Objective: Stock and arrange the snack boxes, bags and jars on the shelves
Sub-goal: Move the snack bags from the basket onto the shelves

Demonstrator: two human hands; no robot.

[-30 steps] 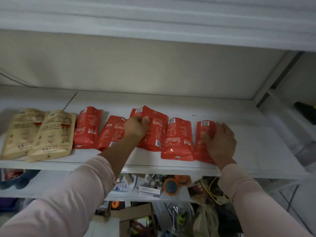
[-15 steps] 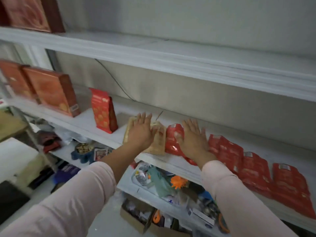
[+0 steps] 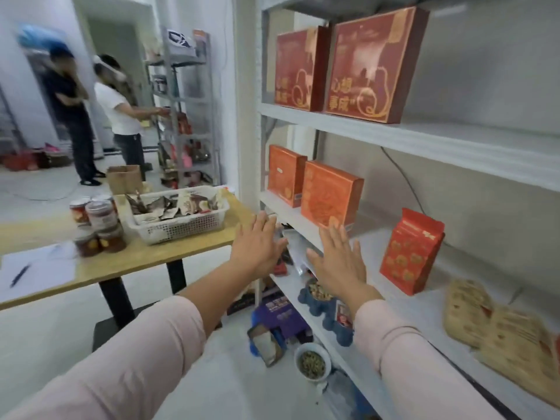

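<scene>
Hands extend forward at the centre of the frame, both with straight, slightly spread fingers and nothing held. Left hand (image 3: pixel 257 247) sits between the bench corner and the shelf unit. Right hand (image 3: pixel 336 262) sits in front of the middle shelf (image 3: pixel 424 313) edge; contact with it cannot be determined. The shelf unit occupies the right half of the frame. Upper shelf (image 3: pixel 454 137) carries two dark red boxes (image 3: pixel 372 65) standing upright side by side. Middle shelf carries two orange boxes (image 3: pixel 328 195) upright at its left end, one red bag (image 3: pixel 410 253) upright to their right, and tan pouches (image 3: pixel 497 331) lying flat at the lower right of the frame. Bench (image 3: pixel 127 262), at the left of the frame, carries a white basket (image 3: pixel 181 228) filled with packets (image 3: pixel 175 204), a group of stacked jars (image 3: pixel 97 225) just beside it, and a sheet of paper (image 3: pixel 45 268) with a pen (image 3: pixel 19 275) on it. Two persons (image 3: pixel 121 110) stand at a second rack (image 3: pixel 188 116) in the upper left.
</scene>
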